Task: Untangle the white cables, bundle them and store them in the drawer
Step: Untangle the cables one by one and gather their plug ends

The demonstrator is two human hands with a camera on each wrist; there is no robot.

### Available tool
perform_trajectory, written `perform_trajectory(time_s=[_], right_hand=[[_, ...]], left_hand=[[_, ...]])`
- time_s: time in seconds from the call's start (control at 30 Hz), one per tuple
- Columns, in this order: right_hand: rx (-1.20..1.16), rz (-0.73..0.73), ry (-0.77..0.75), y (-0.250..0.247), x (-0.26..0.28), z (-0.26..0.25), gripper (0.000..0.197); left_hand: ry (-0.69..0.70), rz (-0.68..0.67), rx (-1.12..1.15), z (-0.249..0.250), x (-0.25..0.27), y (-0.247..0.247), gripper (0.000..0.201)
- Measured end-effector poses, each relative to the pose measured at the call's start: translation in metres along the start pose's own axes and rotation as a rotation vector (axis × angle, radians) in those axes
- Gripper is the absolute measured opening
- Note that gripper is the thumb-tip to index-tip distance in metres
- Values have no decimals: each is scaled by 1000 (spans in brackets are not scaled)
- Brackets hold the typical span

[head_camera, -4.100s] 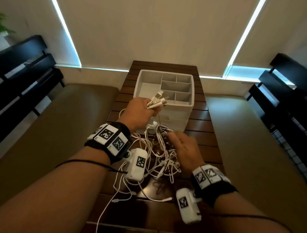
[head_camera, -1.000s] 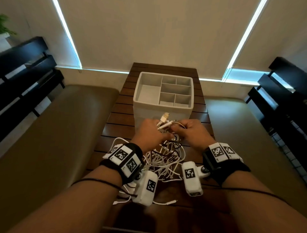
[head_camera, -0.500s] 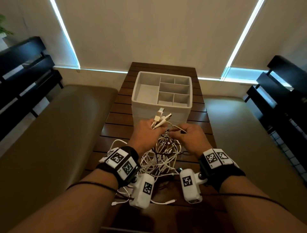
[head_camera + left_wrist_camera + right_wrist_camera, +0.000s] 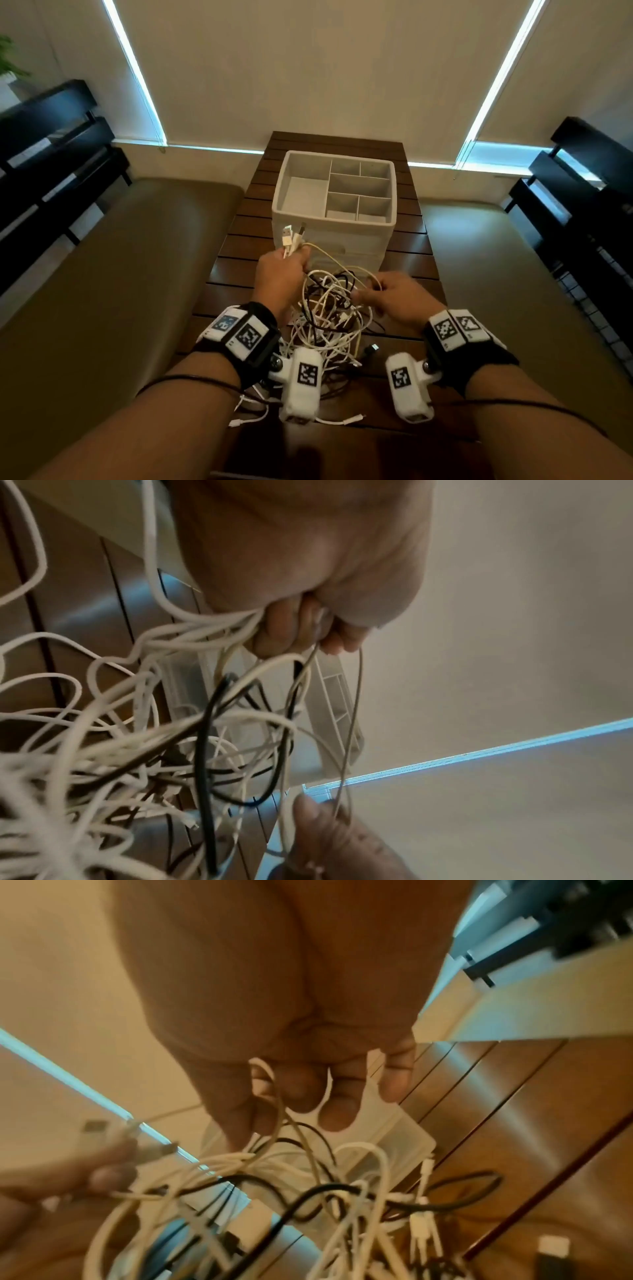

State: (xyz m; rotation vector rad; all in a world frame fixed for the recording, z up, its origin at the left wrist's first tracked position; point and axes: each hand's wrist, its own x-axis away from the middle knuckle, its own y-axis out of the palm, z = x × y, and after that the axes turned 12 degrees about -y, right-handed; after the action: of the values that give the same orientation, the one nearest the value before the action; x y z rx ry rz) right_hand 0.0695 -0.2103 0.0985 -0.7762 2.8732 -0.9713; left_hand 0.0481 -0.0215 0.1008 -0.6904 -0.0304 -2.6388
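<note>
A tangle of white cables (image 4: 330, 317) mixed with black ones hangs between my hands above the slatted wooden table (image 4: 236, 246). My left hand (image 4: 282, 274) grips a bunch of cable ends, their USB plugs (image 4: 291, 238) sticking up past the fist. In the left wrist view the fingers (image 4: 291, 631) curl round several strands. My right hand (image 4: 387, 296) pinches one thin white cable loop (image 4: 346, 260) between thumb and fingers (image 4: 298, 1085). The white drawer unit (image 4: 334, 205) stands just behind, its top tray divided into compartments.
More cable ends (image 4: 346, 419) trail on the table near its front edge. Padded benches (image 4: 120, 274) flank the table on both sides. Black slatted chairs (image 4: 51, 137) stand at far left and far right.
My hands have drawn apart, the left moving left and up with the plugs, the right moving right with one cable. The tangle has spread out between them.
</note>
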Motion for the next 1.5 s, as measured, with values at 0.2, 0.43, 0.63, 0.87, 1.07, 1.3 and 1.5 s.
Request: perform_trajectory(time_s=[0.2, 0.43, 0.63, 0.87, 1.07, 1.3, 1.5], right_hand=[[-425, 361, -4, -10, 1, 5, 21], [241, 133, -144, -13, -10, -12, 18], [178, 136, -145, -12, -10, -8, 12], [-229, -13, -46, 2, 4, 15, 22], [-123, 329, -25, -3, -10, 2, 23], [-33, 183, -40, -21, -10, 4, 18], [-262, 327, 94, -14, -7, 28, 18]], left_hand=[[-11, -46, -169, -12, -4, -7, 17], [385, -55, -322, 16, 23, -2, 36], [445, -166, -400, 17, 26, 7, 5], [336, -302, -152, 25, 25, -8, 13], [313, -178, -45, 27, 16, -8, 15], [162, 47, 77, 17, -10, -22, 17], [95, -92, 323, 14, -10, -31, 28]])
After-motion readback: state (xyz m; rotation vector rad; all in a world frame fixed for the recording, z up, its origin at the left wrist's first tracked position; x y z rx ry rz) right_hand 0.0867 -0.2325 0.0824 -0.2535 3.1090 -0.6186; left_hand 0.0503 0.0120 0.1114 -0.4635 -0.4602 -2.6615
